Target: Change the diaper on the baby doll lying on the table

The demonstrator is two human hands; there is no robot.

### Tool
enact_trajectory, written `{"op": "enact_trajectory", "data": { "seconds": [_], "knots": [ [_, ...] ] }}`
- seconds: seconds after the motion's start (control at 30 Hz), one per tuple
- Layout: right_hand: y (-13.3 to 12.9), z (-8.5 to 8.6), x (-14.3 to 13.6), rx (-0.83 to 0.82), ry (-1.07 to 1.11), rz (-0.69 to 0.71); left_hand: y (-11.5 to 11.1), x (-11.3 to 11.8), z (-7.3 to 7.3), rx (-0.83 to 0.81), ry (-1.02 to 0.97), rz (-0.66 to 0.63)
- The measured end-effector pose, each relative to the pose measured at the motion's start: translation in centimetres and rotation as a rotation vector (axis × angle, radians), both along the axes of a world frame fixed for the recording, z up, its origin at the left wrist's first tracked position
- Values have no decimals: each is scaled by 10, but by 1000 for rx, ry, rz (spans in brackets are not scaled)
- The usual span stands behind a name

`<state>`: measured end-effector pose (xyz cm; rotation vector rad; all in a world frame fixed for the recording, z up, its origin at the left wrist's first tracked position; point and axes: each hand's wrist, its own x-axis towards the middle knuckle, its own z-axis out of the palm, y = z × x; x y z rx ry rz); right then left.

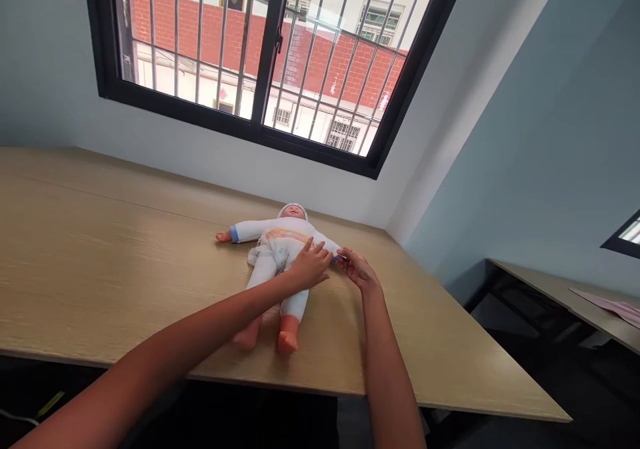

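Observation:
A baby doll (293, 227) in a white top, white trousers and a white cap lies on its back on the wooden table, its feet toward me. One of its arms is stretched out to the left and ends in a blue cuff. With bent fingers, my right hand (359, 269) pinches the blue-cuffed end of the other sleeve (327, 243); the doll's hand on that side is hidden. My left hand (310, 267) is over the doll's hip, beside that sleeve, its fingers stretched out and apart. Whether it touches the doll is unclear.
The light wooden table (125, 269) runs along the wall, with its front edge close to me. Behind it is a barred window (255, 129) in a black frame. At the right stands another table (545, 282) with a pink sheet (610, 304) on it.

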<state>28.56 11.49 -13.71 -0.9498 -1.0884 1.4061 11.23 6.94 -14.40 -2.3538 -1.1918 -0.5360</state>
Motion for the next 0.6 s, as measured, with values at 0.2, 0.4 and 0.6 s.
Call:
{"op": "enact_trajectory", "data": {
  "seconds": [0.2, 0.4, 0.6],
  "knots": [
    [-4, 1, -10, 76, -30, -27, -1, 1, -1, -32, 5, 11],
    [-1, 13, -26, 213, -198, -52, -7, 11, 2, -5, -20, -40],
    [8, 35, -61, 340, -484, 50, -6, 20, -11, -20, -61, -90]
  ]
}}
